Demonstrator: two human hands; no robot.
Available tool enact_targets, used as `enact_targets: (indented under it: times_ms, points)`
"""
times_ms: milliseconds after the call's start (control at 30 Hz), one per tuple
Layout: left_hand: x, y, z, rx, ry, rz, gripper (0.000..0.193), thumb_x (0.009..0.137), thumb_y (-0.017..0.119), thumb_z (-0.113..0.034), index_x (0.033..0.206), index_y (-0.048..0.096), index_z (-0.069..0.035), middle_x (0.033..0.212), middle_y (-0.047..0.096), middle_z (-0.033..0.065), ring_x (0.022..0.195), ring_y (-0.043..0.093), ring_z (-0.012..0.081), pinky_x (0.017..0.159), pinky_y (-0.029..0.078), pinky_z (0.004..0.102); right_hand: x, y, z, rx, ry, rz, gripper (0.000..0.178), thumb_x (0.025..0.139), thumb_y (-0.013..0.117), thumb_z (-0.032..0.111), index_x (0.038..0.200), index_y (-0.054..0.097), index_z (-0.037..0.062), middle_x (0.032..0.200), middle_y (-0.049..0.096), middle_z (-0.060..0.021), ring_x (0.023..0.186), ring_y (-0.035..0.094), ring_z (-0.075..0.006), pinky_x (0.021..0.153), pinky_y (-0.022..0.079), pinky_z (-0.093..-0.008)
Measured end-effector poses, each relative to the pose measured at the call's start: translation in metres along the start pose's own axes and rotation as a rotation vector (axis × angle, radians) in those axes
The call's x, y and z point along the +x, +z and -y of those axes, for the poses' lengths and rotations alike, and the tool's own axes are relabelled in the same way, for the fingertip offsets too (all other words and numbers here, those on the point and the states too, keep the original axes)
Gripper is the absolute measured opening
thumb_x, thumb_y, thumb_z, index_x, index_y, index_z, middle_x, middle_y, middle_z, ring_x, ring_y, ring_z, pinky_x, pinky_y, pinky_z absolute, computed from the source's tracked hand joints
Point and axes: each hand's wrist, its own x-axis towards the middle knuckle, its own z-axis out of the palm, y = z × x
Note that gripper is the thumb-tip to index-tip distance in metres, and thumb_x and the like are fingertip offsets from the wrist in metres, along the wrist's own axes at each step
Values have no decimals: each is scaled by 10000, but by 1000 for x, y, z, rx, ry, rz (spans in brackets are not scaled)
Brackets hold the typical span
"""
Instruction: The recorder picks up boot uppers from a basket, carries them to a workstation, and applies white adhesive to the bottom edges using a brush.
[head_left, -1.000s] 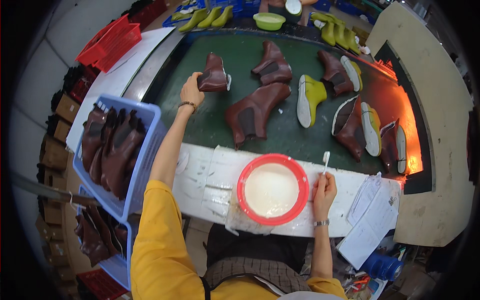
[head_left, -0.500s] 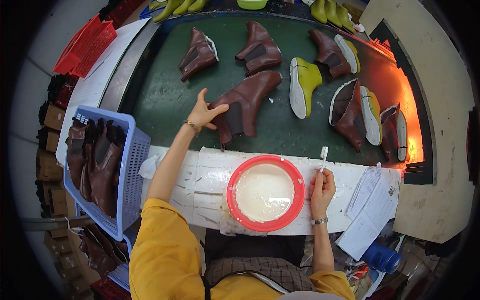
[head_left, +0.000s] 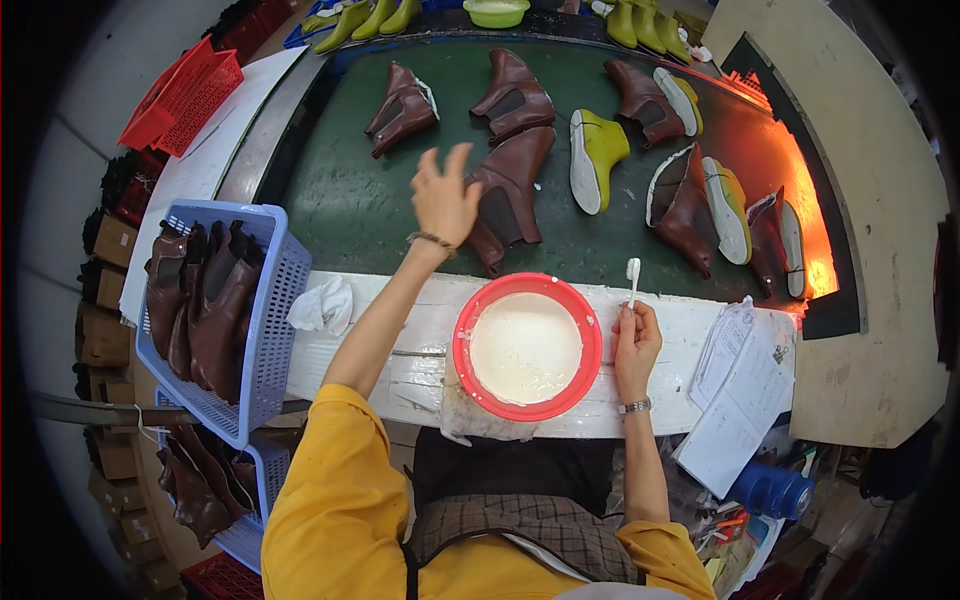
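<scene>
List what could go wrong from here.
Spill: the right hand is close beside the red bowl of white liquid, so a bump might tip it.
Drip: the white brush is held head up; if wet, it could run onto that hand.
Nudge: the spread left hand could shift the nearby brown Chelsea boot upper.

We see a brown boot (head_left: pixel 522 168) lying on its side on the green table (head_left: pixel 340 210), its dark elastic panel (head_left: pixel 503 216) showing and its shaft opening toward us. We hold a white brush (head_left: pixel 632 287) nearly upright, bristles (head_left: pixel 634 267) at the top.
</scene>
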Motion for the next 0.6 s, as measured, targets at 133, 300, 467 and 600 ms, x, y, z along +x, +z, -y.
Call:
enact_targets:
  times_ms: [133,300,467,600]
  points:
    - [19,40,-48,48,580,171,309,867,691,-347,1168,745,-302,1568,357,157,1458,249,426,1084,200,727,0,-1,-1,16,-33,11,149,1034,578,158,1070,601,15,738,581,29,616,456,-20,524,336,-188]
    - [21,92,-72,511,588,491,644,888,584,-576,1246,709,-56,1672,169,135,1528,7,447,1128,52,751,0,-3,-5,59,-27,-15,154,1033,582,159,1066,605,10,743,587,26,623,465,-17,526,342,-187]
    - [26,94,-79,473,553,633,594,858,611,-615,1118,788,-111,1670,173,143,1512,-20,500,1101,43,785,2,-2,-6,33,-9,-52,137,1018,592,140,1059,614,11,728,602,24,588,476,-15,506,351,-187]
    - [25,64,-68,241,513,747,480,874,633,-582,1172,767,-230,1669,189,140,1496,35,540,1072,60,813,0,-3,-3,56,-51,-29,141,1013,601,140,1061,616,8,722,603,26,573,472,-8,501,351,-185]
